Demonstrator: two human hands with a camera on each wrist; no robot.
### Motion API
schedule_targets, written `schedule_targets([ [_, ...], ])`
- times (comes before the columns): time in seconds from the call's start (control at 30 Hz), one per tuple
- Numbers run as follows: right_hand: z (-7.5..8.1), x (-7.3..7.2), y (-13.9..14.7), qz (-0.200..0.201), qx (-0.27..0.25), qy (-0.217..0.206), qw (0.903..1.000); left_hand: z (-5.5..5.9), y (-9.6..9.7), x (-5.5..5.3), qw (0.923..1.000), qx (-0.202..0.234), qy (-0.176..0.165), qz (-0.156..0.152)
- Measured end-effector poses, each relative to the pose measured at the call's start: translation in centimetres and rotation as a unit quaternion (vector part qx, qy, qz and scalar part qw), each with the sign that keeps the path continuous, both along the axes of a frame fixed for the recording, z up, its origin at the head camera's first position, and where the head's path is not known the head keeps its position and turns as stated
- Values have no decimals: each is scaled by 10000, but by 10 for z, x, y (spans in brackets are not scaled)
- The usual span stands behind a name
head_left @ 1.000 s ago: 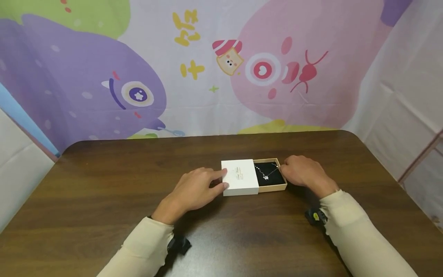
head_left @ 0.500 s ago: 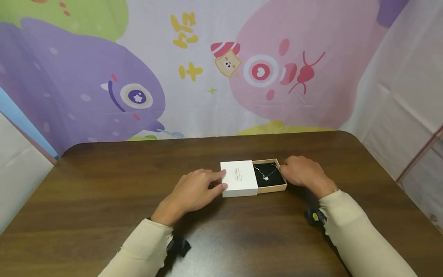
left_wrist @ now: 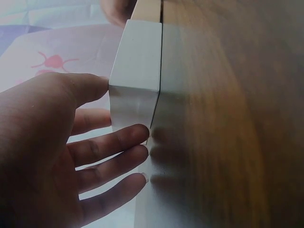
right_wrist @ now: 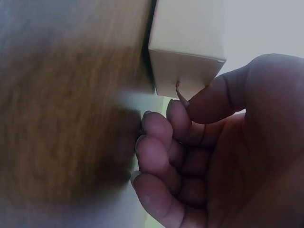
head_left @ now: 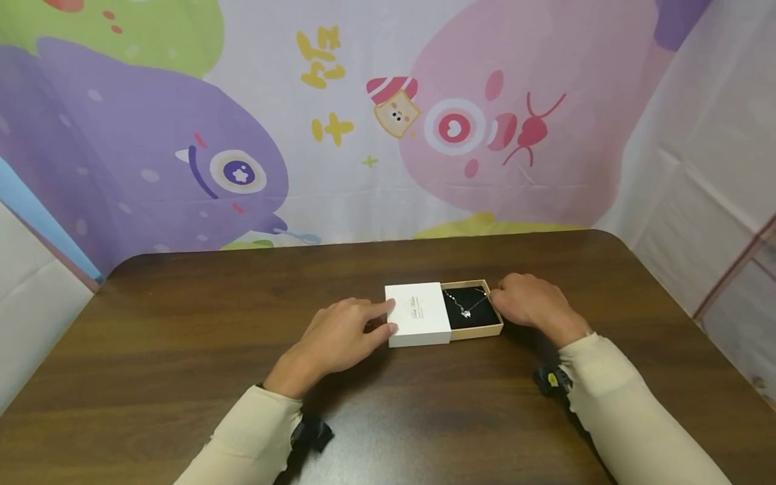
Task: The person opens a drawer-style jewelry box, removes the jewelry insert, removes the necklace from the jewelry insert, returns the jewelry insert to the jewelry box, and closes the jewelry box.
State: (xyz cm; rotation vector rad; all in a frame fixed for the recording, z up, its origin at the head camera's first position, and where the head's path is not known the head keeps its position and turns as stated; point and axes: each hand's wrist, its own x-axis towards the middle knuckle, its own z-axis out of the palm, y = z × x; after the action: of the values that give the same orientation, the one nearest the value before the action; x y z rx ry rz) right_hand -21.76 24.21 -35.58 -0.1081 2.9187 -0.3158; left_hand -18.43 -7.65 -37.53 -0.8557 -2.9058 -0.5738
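Note:
A white jewelry box lies on the table, its white sleeve [head_left: 415, 310] printed with small lettering. From the sleeve's right end juts the tan drawer [head_left: 477, 332], lined in black. A silver necklace [head_left: 465, 313] with a small pendant lies on the lining. At the sleeve's left end, my left hand [head_left: 342, 337] touches it with thumb and index finger; in the left wrist view the other fingers [left_wrist: 109, 145] extend beside the end face. My right hand [head_left: 530, 300] pinches a thin ribbon tab [right_wrist: 180, 95] on the drawer's end between thumb and index finger, the other fingers curled.
The brown wooden table [head_left: 182, 316] extends around the box on all sides. Behind it hangs a cloth backdrop [head_left: 358, 195] with cartoon figures. A pale curtain [head_left: 697, 188] hangs at the right.
The drawer shows very slightly more beyond the sleeve than a second ago. Both hands keep nearly the same pose, and the head view has shifted a little.

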Motion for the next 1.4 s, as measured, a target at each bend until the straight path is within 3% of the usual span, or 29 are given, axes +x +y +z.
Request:
schedule_targets([
  [0.9, -2, 3, 1, -58, -19, 134, 9999, 0, -1, 1, 10000, 62, 2, -31],
  [1.4, -1, 11, -7, -143, -22, 681, 9976, -2, -2, -1, 9999, 63, 68, -90],
])
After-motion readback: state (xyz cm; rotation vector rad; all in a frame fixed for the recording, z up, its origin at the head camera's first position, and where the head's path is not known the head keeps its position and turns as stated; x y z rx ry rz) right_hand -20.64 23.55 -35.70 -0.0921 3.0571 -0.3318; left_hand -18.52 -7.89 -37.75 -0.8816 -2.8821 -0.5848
